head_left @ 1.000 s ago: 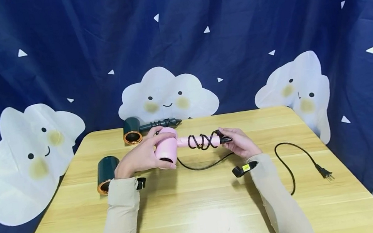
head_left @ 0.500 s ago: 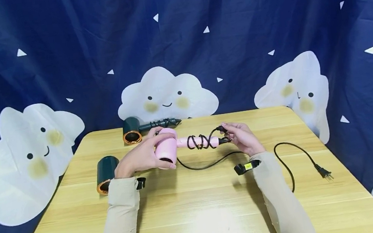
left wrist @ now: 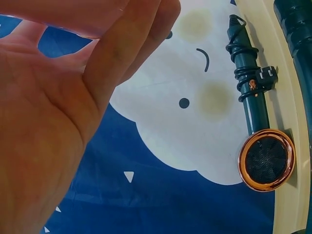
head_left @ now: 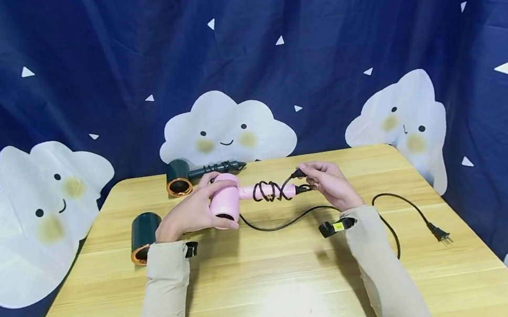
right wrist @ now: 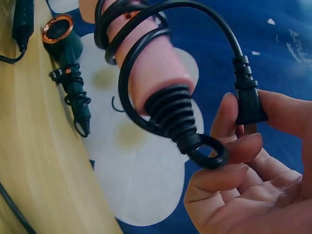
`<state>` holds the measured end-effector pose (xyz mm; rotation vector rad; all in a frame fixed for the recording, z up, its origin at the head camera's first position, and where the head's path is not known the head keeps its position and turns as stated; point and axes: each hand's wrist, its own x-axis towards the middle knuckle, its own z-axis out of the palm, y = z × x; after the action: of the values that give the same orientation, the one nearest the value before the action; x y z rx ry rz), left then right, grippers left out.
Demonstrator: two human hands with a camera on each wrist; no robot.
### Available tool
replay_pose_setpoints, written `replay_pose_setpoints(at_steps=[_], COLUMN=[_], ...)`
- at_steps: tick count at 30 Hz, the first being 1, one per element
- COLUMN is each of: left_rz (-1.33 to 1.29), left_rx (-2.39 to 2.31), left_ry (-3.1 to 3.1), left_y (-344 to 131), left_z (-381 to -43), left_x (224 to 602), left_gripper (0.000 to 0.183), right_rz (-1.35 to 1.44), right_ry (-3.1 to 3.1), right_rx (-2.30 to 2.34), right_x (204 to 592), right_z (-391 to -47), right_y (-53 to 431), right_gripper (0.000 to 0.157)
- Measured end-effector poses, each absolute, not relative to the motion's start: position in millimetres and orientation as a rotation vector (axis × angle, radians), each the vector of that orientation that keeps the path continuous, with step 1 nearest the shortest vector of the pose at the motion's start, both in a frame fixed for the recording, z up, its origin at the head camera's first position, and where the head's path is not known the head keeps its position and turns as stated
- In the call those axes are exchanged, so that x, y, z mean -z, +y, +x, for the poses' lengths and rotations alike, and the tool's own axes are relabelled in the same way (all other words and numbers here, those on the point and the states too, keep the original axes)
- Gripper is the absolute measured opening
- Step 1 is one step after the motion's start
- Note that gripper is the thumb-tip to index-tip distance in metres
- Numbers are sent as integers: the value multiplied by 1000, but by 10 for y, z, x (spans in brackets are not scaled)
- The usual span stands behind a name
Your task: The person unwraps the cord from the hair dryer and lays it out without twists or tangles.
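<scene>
A dark blue fabric curtain [head_left: 240, 49] printed with white smiling clouds and small triangles hangs behind a pale wood-grain desk [head_left: 267, 262]. Two beige sleeves [head_left: 161, 291] reach in over the desk.

The glossy pink hammer-shaped hair dryer [head_left: 225, 204] is held above the desk between the hands, its handle pointing toward the right. Two dark green hair dryers with copper rims rest on the desk: the far green dryer [head_left: 178, 172] lies behind the pink one, and the near green dryer [head_left: 145, 230] sits beside the left wrist, its handle hidden.

The left hand [head_left: 194, 211] is wrapped round the pink dryer's cylindrical head from its left side, thumb along the near side. The right hand [head_left: 334, 188] is just beyond the handle's end, pinching a small black plug [right wrist: 251, 105] between thumb and finger. A thin black cord [right wrist: 124, 90] coils round the handle and arcs to that plug. Another black two-pin plug [head_left: 440, 233] lies on the desk, right of the right sleeve.
</scene>
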<state>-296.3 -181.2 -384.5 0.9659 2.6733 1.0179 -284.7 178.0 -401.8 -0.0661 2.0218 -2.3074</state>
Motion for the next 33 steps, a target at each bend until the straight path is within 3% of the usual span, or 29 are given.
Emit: replay_pose_setpoints(at_steps=[5, 12, 33], left_rz=[950, 956, 927], left_rx=[-1026, -1040, -1045], left_ry=[2697, 2714, 2804], left_y=[-1833, -1873, -1991], left_z=[-2979, -2993, -3024], left_x=[3857, 3855, 3862], left_gripper=[90, 91, 94], right_rz=[-74, -109, -337], right_ry=[2158, 2289, 2279], right_rx=[2256, 2211, 1940], right_x=[3925, 3838, 3721], right_z=[-2797, -2745, -2585], right_y=[1751, 1706, 1690], right_gripper=[11, 27, 23])
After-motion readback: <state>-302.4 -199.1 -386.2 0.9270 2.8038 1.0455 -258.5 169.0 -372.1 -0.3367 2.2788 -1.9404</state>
